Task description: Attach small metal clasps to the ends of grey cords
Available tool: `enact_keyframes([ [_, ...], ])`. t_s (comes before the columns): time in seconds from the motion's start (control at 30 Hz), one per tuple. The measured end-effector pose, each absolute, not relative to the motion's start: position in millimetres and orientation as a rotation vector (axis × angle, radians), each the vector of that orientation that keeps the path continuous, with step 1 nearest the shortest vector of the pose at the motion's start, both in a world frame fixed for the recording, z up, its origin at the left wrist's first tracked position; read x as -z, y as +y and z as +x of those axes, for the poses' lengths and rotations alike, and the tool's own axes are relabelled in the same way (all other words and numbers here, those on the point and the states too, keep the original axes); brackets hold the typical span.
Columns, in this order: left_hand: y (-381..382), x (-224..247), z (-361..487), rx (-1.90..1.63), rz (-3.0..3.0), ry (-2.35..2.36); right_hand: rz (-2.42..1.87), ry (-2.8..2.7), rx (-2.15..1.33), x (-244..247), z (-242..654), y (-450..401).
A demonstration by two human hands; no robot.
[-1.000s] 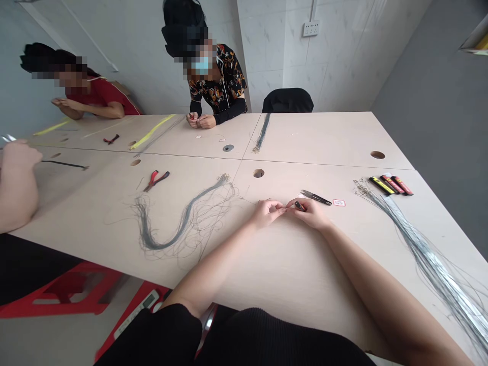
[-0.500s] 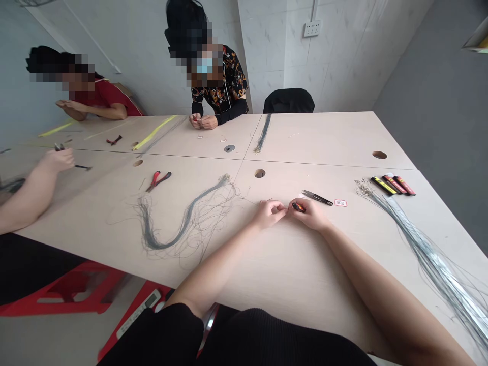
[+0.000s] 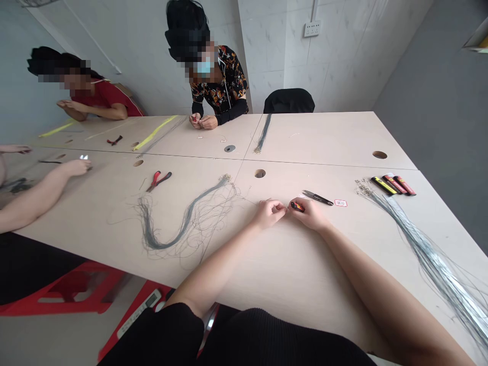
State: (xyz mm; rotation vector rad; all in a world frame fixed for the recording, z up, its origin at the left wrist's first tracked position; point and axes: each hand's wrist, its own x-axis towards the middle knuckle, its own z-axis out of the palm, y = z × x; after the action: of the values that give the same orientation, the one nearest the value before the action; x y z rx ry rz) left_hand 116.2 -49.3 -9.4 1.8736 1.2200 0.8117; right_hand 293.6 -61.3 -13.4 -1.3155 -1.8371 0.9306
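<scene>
Evidently you are at a close fingertip step; your left hand [image 3: 271, 210] is drawn narrow, thumb and forefinger curled into a ring with the tips together, and your right hand [image 3: 308, 212] holds a lighter [image 3: 297, 207] folded against its fingers, its tips just beside the left ones. Whatever sits between the two pinches is too small to make out, though a thin cord may run into it from the left; as I judge it, the next move calls for level wrists, a light pinch and care over where the lighter's end points. Just beyond your right hand lie the slim dark snips [image 3: 318, 197] and a small red-edged paper tag [image 3: 340, 203]; farther right, three smooth plastic lighters [image 3: 392, 184] lie side by side near a long, glossy grey bundle [image 3: 415, 238] tipped with tiny brassy pieces [image 3: 365, 188]. On your left a looser grey hank [image 3: 186, 217] lies in an S-like curve, wiry and frayed with stray loops; red-and-black pliers [image 3: 157, 181] rest near it on the smooth, pale wood-look table [image 3: 301, 284].
</scene>
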Motion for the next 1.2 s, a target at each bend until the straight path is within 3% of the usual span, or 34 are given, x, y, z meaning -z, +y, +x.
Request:
enact_keyframes([
  [0.5,-47.8,10.7,113.3,-0.887,1.754,1.159,-1.276,-1.782,-0.971,4.9,299.3,-62.6],
  [0.97,-30.9,-33.9,120.9,-1.134,1.600,1.035,-0.991,-1.170,-1.588,2.2,271.9,-56.9],
  [1.2,-33.7,-2.7,118.4,-1.122,1.547,0.921,-0.919,-1.018,-1.618,7.9,262.6,-52.5],
])
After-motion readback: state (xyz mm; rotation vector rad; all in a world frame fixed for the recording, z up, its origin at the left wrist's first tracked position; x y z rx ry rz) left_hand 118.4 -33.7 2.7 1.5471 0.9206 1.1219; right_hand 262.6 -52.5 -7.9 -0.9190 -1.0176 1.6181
